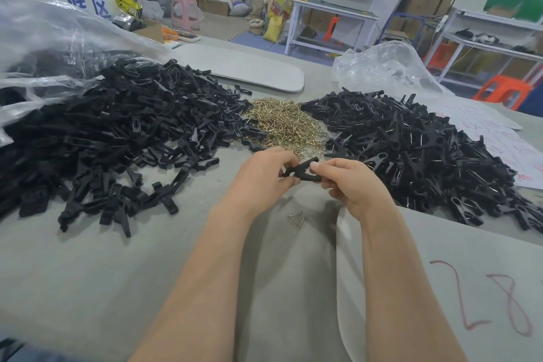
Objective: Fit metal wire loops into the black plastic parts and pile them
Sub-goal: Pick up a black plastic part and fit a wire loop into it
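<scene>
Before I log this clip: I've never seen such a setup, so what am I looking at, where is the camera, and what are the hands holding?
There is no machine here: a person works with two bare hands. The single picture comes from a camera worn on the head, looking forward and down. The left hand and right hand both pinch one black plastic part above a grey table. On it lie a left pile of black parts, a heap of brass-coloured wire loops in the middle, and a right pile where metal glints show. One stray loop lies between the wrists.
</scene>
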`<state>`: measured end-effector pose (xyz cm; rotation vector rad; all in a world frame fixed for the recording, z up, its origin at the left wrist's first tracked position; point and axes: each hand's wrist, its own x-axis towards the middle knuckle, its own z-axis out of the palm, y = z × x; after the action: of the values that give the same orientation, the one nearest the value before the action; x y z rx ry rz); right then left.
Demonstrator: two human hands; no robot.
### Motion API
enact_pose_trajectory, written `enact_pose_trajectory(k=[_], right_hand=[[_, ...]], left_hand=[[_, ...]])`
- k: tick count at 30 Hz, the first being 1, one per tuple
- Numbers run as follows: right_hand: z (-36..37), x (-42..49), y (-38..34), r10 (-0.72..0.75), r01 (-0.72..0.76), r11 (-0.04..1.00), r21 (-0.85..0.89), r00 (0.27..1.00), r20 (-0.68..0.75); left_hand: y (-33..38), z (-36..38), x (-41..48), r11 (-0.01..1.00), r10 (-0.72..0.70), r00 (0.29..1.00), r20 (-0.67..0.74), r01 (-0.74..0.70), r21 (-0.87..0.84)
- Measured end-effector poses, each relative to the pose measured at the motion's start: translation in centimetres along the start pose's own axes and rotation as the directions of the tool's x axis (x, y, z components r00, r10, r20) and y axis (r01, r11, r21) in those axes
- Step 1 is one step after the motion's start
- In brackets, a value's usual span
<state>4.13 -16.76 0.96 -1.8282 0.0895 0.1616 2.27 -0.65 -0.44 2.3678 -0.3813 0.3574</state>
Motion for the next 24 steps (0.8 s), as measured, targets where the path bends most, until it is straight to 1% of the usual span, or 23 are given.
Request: enact_pose_trajectory(k=[3, 5, 7, 10, 12, 15, 17, 21, 22, 24], right_hand=[[-0.6, -0.1, 0.1, 0.041, -0.076, 0.978, 0.197, 0.984, 0.175], [-0.6, -0.3, 0.1, 0.046, -0.135, 0.935, 0.327, 0.963, 0.265], [-0.4, -0.4, 0.1, 0.073, -0.216, 0.886, 0.409, 0.939, 0.337], [0.1, -0.5, 0.1, 0.121, -0.321, 0.854, 0.410, 0.888, 0.444], [0.4, -0.5, 0.2, 0.097, -0.329, 0.855, 0.401, 0.861, 0.499], [0.6, -0.4, 0.3, 0.046, -0.332, 0.803, 0.495, 0.863, 0.503], [0.9, -0.4, 0.5, 0.028, -0.321, 0.785, 0.530, 0.873, 0.487], [1.7, -0.5, 0.6, 0.030, -0.318, 0.750, 0.580, 0.892, 0.450], [1.7, -0.5, 0.6, 0.030, -0.311, 0.757, 0.574, 0.895, 0.446], [1.5, -0.4, 0.4, 0.037, -0.282, 0.803, 0.525, 0.903, 0.429]], left_hand=[[0.0, -0.1, 0.0, 0.995, -0.013, 1.000, -0.006, 0.012, -0.097], [0.1, -0.2, -0.1, 0.985, -0.020, 1.000, -0.024, 0.016, -0.169], [0.2, -0.3, -0.1, 0.974, -0.012, 0.999, -0.047, 0.001, -0.227], [0.3, -0.4, -0.1, 0.965, 0.002, 0.997, -0.080, -0.023, -0.260], [0.3, -0.5, -0.1, 0.975, 0.017, 0.996, -0.088, -0.036, -0.220], [0.6, -0.7, -0.1, 0.988, 0.065, 0.990, -0.121, -0.081, -0.132], [0.8, -0.7, -0.2, 0.987, 0.091, 0.987, -0.133, -0.107, -0.120], [1.0, -0.4, -0.1, 0.982, 0.128, 0.986, -0.105, -0.140, -0.124], [1.0, -0.3, -0.1, 0.982, 0.125, 0.987, -0.105, -0.138, -0.132], [0.9, -0.3, -0.1, 0.981, 0.115, 0.988, -0.100, -0.129, -0.147]])
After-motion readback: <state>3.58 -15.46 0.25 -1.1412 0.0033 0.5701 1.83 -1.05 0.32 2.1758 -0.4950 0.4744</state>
